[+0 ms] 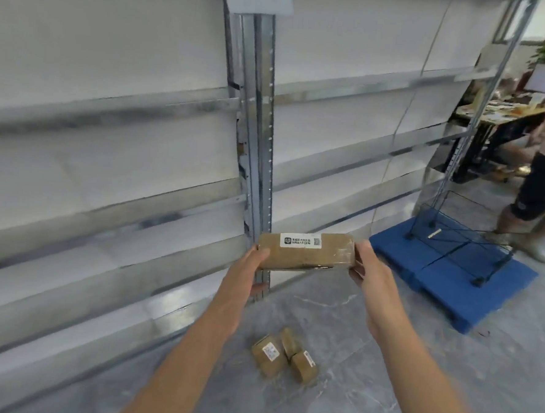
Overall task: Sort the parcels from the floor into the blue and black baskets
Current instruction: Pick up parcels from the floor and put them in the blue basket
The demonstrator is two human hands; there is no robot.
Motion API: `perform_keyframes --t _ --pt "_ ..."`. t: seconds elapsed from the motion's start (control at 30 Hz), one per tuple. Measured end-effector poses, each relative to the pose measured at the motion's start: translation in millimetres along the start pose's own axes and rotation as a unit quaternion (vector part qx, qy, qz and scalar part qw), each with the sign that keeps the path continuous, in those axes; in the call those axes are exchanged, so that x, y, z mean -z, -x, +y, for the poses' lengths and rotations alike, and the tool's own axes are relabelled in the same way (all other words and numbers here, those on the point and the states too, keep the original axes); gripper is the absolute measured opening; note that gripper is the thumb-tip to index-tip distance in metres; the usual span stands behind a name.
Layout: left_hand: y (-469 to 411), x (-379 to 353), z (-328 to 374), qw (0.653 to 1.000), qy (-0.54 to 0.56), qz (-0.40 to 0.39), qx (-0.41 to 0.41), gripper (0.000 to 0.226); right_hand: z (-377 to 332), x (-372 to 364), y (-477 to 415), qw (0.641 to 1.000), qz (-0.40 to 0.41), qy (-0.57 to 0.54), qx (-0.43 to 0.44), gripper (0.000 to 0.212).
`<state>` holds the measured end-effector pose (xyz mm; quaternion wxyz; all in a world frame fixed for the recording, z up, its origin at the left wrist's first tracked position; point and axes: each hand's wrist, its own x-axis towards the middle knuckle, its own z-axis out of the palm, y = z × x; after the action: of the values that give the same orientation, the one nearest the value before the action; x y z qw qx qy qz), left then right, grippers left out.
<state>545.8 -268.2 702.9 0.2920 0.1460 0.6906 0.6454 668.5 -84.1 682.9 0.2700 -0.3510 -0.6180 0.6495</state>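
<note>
You hold a brown parcel (pixel 306 254) up in front of the metal shelving (pixel 260 125), with its white label facing you. Your left hand (pixel 251 265) grips its left end and your right hand (pixel 368 269) grips its right end. Below your arms, three more parcels (pixel 284 355) lie clustered on the grey floor (pixel 383 356). To your right, the blue wire basket (pixel 430 216) stands on a blue pallet (pixel 445 280), well apart from the held parcel.
</note>
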Motion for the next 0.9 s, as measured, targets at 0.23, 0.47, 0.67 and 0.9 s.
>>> perform_keyframes --t 0.23,0.47,0.67,0.9 --pt "35.3 139.0 -0.5 0.995 0.044 0.083 -0.022 0.033 -12.1 -141.6 40.4 0.995 -0.095 0.008 0.005 0.048" --pt "91.9 252.7 -13.2 0.978 0.088 0.183 -0.045 0.025 -10.9 -260.2 85.7 0.980 -0.197 0.024 0.002 0.050" --pt "145.6 324.0 -31.8 0.958 0.089 0.266 -0.064 0.057 -6.2 -348.9 120.0 0.949 -0.312 0.034 0.011 0.044" --pt "184.2 381.5 -50.4 0.902 0.114 0.412 -0.052 0.038 5.0 -443.1 148.8 0.897 -0.440 0.040 0.003 0.044"
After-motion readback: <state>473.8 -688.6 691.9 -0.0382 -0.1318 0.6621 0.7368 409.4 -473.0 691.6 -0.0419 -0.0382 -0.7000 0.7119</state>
